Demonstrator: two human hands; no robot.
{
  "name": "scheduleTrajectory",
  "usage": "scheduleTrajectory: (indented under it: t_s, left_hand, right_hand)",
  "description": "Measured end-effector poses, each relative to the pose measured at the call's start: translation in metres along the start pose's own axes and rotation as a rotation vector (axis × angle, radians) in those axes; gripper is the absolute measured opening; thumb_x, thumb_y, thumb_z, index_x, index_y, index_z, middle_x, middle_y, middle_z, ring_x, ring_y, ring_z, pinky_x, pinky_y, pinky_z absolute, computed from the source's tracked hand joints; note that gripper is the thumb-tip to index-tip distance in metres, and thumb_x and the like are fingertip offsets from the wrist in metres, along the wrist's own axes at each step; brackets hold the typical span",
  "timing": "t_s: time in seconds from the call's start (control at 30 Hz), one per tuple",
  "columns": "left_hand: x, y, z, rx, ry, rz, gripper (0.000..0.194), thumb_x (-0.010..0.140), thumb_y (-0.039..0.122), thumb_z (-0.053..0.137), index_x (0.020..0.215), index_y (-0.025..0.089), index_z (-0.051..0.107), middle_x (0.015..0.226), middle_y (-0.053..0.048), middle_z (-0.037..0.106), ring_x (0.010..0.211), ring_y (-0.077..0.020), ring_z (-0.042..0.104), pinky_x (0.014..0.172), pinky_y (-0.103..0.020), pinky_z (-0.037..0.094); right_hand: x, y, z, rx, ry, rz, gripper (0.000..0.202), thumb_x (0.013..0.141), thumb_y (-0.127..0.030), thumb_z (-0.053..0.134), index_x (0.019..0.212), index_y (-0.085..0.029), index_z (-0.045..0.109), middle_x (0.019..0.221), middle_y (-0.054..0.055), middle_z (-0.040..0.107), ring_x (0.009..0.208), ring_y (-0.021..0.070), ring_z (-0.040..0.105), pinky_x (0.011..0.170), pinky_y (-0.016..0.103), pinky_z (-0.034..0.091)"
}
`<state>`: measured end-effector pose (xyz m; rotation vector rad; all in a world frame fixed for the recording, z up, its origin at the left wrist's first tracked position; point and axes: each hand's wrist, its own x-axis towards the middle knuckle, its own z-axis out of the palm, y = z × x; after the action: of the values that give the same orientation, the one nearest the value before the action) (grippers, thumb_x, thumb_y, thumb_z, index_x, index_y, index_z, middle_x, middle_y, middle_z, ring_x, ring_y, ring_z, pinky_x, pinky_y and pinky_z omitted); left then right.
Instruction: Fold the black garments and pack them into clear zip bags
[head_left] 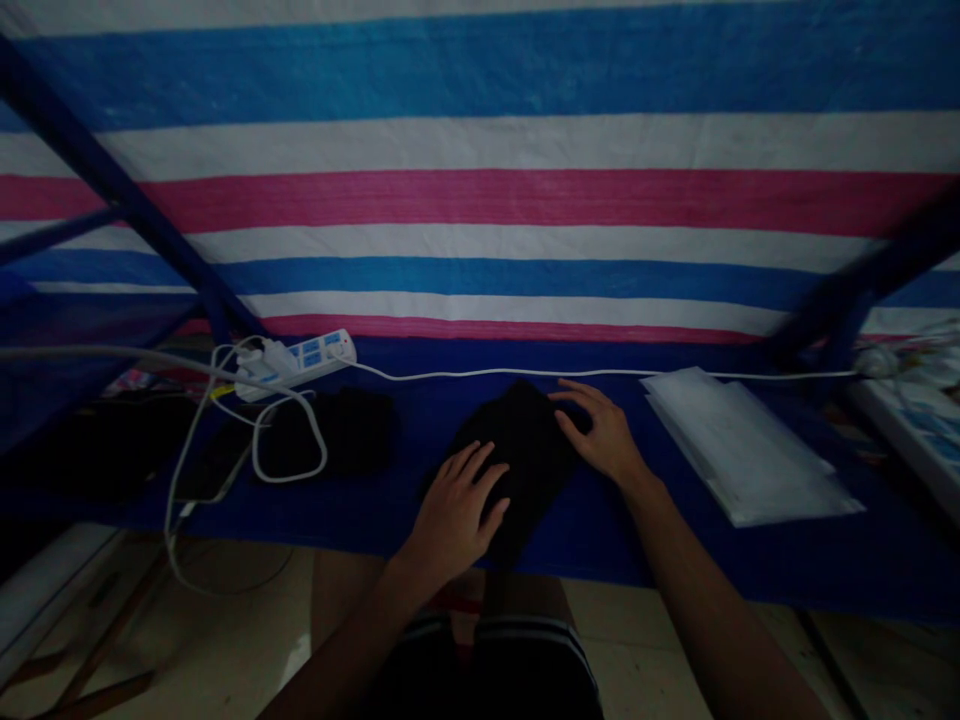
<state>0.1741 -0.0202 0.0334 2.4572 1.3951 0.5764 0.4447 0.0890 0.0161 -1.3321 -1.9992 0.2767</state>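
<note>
1. Black cloth [525, 430] lies on the blue surface [420, 362], in the middle of the head view; its folds are hard to make out, because the picture is very dark.
2. Left hand [459, 505] rests over the left part of the black cloth, with fingers released and a little spread, palm down. It covers this part of the cloth, and what is under the palm is hidden.
3. Right hand [598, 432] is at the upper right edge of the cloth. Its fingers are loose and slightly bent, not clenched; whether the fingertips press the cloth, I cannot tell.
4. To the left of the cloth there is a dark bundle [364, 432], almost without visible detail. A looped white cable [322, 455] passes partly in front of it.
5. Further left, a phone-like flat object [217, 480] lies partly in shadow, so its screen cannot be read.
6. Behind and left of the cloth stands a white power strip [321, 350] with plugs at its left end.
7. To the right of the cloth, well apart, clear plastic sheets or bags [739, 440] lie stacked; I cannot tell which.
8. Behind the cloth hangs a striped sheet [480, 200], cut off by the upper border.
</note>
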Motion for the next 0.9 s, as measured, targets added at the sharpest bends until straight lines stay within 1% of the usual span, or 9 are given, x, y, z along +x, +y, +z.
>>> scheduleTrajectory:
  t_s: [0.1, 0.23, 0.43, 0.53, 0.6, 0.67, 0.77, 0.83, 0.9]
  left_hand:
    - [-0.012, -0.001, 0.004, 0.052, 0.003, -0.048, 0.047, 0.104, 0.033, 0.054, 0.15, 0.024, 0.053, 0.165, -0.011, 0.044, 0.151, -0.0313, 0.042, 0.12, -0.054, 0.042]
    - [-0.022, 0.008, 0.008, 0.107, 0.035, -0.11, 0.055, 0.103, 0.037, 0.056, 0.155, 0.023, 0.047, 0.165, -0.014, 0.043, 0.146, -0.0358, 0.045, 0.116, -0.058, 0.044]
    - [-0.022, 0.017, 0.012, 0.14, 0.037, -0.16, 0.059, 0.101, 0.041, 0.059, 0.156, 0.022, 0.047, 0.162, -0.016, 0.046, 0.138, -0.0398, 0.049, 0.112, -0.062, 0.045]
    - [-0.022, 0.019, 0.011, 0.142, 0.013, -0.164, 0.063, 0.101, 0.042, 0.06, 0.157, 0.02, 0.045, 0.163, -0.017, 0.044, 0.139, -0.0408, 0.047, 0.112, -0.062, 0.045]
    - [-0.024, 0.018, 0.007, 0.122, -0.002, -0.15, 0.064, 0.101, 0.04, 0.059, 0.16, 0.021, 0.041, 0.164, -0.017, 0.042, 0.14, -0.0399, 0.047, 0.112, -0.061, 0.046]
    - [-0.029, 0.015, 0.0, 0.074, -0.003, -0.117, 0.063, 0.102, 0.036, 0.058, 0.161, 0.022, 0.039, 0.165, -0.016, 0.041, 0.142, -0.0368, 0.047, 0.114, -0.059, 0.046]
    - [-0.04, 0.005, -0.011, -0.001, -0.008, -0.045, 0.058, 0.102, 0.031, 0.057, 0.157, 0.025, 0.043, 0.165, -0.012, 0.042, 0.148, -0.0314, 0.043, 0.12, -0.054, 0.043]
    - [-0.049, -0.005, -0.016, -0.008, -0.026, -0.006, 0.057, 0.101, 0.031, 0.059, 0.156, 0.026, 0.045, 0.166, -0.01, 0.041, 0.153, -0.0305, 0.037, 0.125, -0.055, 0.038]
    - [-0.057, -0.013, -0.019, 0.01, -0.063, 0.022, 0.063, 0.1, 0.031, 0.061, 0.16, 0.027, 0.04, 0.169, -0.01, 0.036, 0.157, -0.0309, 0.032, 0.126, -0.058, 0.034]
  right_hand:
    - [0.0, 0.0, 0.001, 0.001, 0.01, 0.009, 0.032, 0.097, -0.041, 0.056, 0.117, -0.024, 0.075, 0.136, 0.012, 0.071, 0.128, 0.0327, 0.066, 0.113, 0.055, 0.049]
    - [-0.001, 0.001, 0.003, 0.001, 0.01, 0.016, 0.032, 0.097, -0.042, 0.056, 0.115, -0.024, 0.075, 0.133, 0.012, 0.072, 0.125, 0.0336, 0.067, 0.112, 0.056, 0.05]
    - [0.002, 0.003, 0.004, -0.032, 0.001, -0.008, 0.03, 0.096, -0.038, 0.055, 0.114, -0.023, 0.075, 0.128, 0.013, 0.074, 0.122, 0.0334, 0.068, 0.11, 0.056, 0.051]
    - [-0.003, -0.01, 0.001, -0.056, -0.028, -0.06, 0.031, 0.096, -0.036, 0.057, 0.118, -0.021, 0.074, 0.128, 0.014, 0.073, 0.121, 0.0332, 0.068, 0.11, 0.058, 0.051]
    - [-0.014, -0.029, -0.001, -0.057, -0.053, -0.098, 0.032, 0.097, -0.034, 0.058, 0.122, -0.02, 0.072, 0.132, 0.015, 0.072, 0.124, 0.0325, 0.067, 0.111, 0.058, 0.05]
    - [-0.033, -0.053, -0.004, -0.057, -0.077, -0.126, 0.032, 0.098, -0.032, 0.059, 0.126, -0.022, 0.07, 0.136, 0.013, 0.07, 0.127, 0.032, 0.065, 0.111, 0.058, 0.05]
    - [-0.069, -0.086, -0.006, -0.051, -0.14, -0.175, 0.034, 0.1, -0.031, 0.058, 0.132, -0.025, 0.068, 0.144, 0.012, 0.065, 0.131, 0.0301, 0.063, 0.11, 0.054, 0.053]
    - [-0.092, -0.099, -0.005, -0.071, -0.199, -0.203, 0.042, 0.1, -0.031, 0.059, 0.141, -0.025, 0.063, 0.152, 0.012, 0.059, 0.136, 0.0301, 0.059, 0.111, 0.054, 0.054]
    - [-0.11, -0.105, -0.003, -0.124, -0.258, -0.212, 0.056, 0.097, -0.034, 0.063, 0.152, -0.024, 0.053, 0.161, 0.014, 0.049, 0.145, 0.0325, 0.052, 0.113, 0.057, 0.052]
